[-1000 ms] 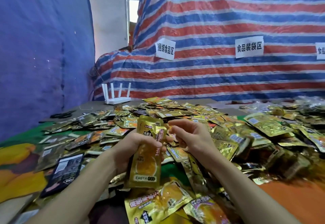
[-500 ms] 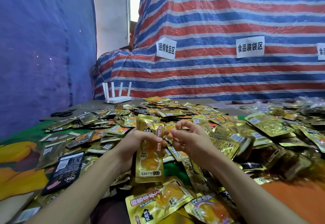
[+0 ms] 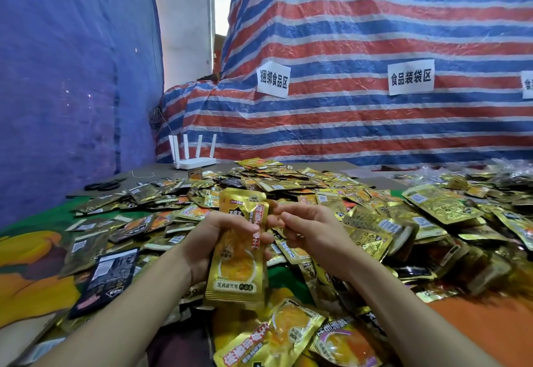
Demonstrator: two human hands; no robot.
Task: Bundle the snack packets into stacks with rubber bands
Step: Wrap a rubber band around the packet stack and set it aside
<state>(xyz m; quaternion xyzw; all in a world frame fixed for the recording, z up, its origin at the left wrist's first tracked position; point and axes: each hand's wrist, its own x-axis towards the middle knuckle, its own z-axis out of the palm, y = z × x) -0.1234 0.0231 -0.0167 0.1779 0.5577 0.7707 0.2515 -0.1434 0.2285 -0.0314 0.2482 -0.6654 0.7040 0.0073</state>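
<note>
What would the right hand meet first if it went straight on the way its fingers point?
The packets gripped by the left hand; the right hand points leftward at their edge. Contact is hard to judge.

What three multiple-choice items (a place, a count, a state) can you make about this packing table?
1. Where stands the white plastic router?
A. on the floor
B. on a shelf
C. at the table's far left, before the red-and-blue striped tarpaulin
2. How many upright antennas has it?
A. two
B. four
C. six
3. What does the left hand do?
A. grips gold foil snack packets upright
B. lies flat on the table
C. holds a cup

Key: 1 C, it sits by the tarpaulin; 2 B, four white sticks show; 3 A, it curls round the packets.
</note>
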